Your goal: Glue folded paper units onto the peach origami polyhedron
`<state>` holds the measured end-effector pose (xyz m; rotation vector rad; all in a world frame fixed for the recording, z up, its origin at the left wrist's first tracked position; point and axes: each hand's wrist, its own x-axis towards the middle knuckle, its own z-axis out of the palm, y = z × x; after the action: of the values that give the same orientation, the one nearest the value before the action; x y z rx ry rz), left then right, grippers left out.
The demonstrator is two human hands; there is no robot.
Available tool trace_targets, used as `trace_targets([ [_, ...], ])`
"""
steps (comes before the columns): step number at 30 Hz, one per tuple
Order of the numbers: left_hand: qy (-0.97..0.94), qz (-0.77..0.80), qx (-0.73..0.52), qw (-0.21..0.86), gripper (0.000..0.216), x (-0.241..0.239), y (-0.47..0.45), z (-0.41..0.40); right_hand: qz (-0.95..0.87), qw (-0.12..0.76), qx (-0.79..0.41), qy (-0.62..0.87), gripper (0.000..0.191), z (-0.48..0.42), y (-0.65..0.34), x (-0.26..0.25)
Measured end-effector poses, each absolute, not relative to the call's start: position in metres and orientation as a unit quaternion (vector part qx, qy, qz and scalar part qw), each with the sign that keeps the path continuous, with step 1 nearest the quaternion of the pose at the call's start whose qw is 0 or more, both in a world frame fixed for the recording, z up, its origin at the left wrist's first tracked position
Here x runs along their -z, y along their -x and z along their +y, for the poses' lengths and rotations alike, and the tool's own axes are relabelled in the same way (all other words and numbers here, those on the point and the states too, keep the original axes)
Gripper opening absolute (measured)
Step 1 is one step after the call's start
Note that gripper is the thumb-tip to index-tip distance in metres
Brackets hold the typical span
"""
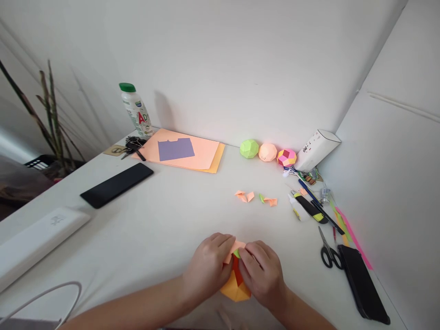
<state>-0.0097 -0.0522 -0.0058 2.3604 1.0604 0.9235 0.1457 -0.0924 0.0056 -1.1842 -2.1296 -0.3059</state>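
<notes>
At the front of the table, my left hand (211, 259) and my right hand (263, 272) close around a folded paper model. Orange and yellow facets of this folded paper model (235, 292) show below and between the hands. At its top, both sets of fingertips pinch a peach paper piece (239, 245) with a small green paper piece (236, 252). My fingers cover much of the model, and I cannot tell how the pieces join. Beyond the hands lie small folded peach pieces (244, 196) and a green-and-peach group of pieces (270, 200).
Finished paper balls in green (249, 149), peach (267, 152) and pink-yellow (286, 157) stand by the wall. Scissors (330, 253), a glue tube (298, 207), a cutter (309, 207) and a black phone (364, 284) lie right. Paper sheets (206, 158) and a bottle (136, 110) stay back left.
</notes>
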Motion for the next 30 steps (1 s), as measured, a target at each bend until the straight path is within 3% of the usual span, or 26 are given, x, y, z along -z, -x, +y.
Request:
trace_targets([
  [16, -0.863, 0.350, -0.348, 0.107, 0.040, 0.0088, 0.0095, -0.0556, -0.809, 0.354, 0.139, 0.448, 0.018, -0.0938, -0.1440, -0.0071],
  [30, -0.865, 0.342, -0.350, 0.111, 0.037, 0.0070, 0.0082, -0.0551, -0.814, 0.339, 0.147, 0.447, 0.015, -0.0927, -0.1440, -0.0080],
])
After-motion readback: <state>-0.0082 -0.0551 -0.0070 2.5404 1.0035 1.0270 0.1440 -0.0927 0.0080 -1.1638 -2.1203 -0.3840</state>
